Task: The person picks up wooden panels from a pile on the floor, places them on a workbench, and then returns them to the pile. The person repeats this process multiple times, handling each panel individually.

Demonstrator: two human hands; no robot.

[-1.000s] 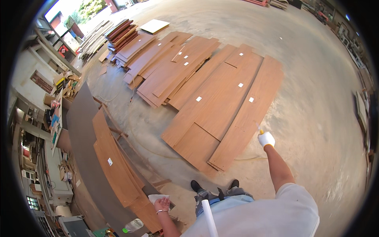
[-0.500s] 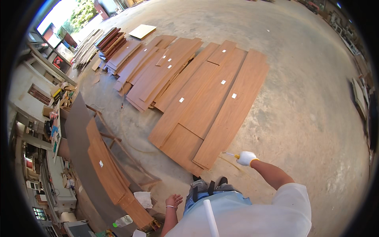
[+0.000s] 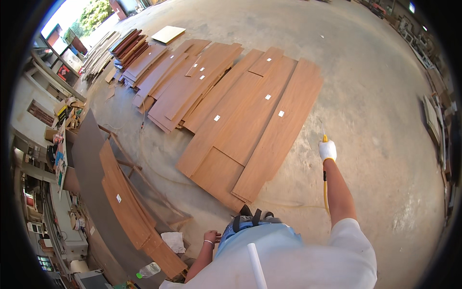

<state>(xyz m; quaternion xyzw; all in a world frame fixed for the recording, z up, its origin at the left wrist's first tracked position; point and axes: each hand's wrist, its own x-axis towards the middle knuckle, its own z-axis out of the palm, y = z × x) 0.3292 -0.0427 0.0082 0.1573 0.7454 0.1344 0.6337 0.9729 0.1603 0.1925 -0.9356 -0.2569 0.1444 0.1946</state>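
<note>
My right hand [image 3: 328, 150], in a white knitted glove, is stretched out over the floor beyond the right edge of the panels. It is closed around a yellow air blow gun [image 3: 325, 138] with a thin nozzle pointing away from me. A yellow hose [image 3: 326, 195] hangs from the gun below my wrist. Bare, with a light band at the wrist, my left hand [image 3: 211, 237] hangs low by my hip, its fingers loosely bent and nothing seen in it. Brown wood-grain panels [image 3: 250, 120] with small white labels lie in rows on the floor ahead of me.
To my left a dark sheet-topped table [image 3: 89, 154] carries a stack of narrow brown boards [image 3: 127, 202], a white cloth [image 3: 173, 242] and a clear bottle [image 3: 149, 270]. The hose trails across the concrete floor [image 3: 375, 111]. Darker board piles [image 3: 130, 48] lie at the far left.
My right arm has swung forward and to the right, taking the blow gun from the panels' near corner to beside their right edge. My left hand's fingers have curled somewhat.
</note>
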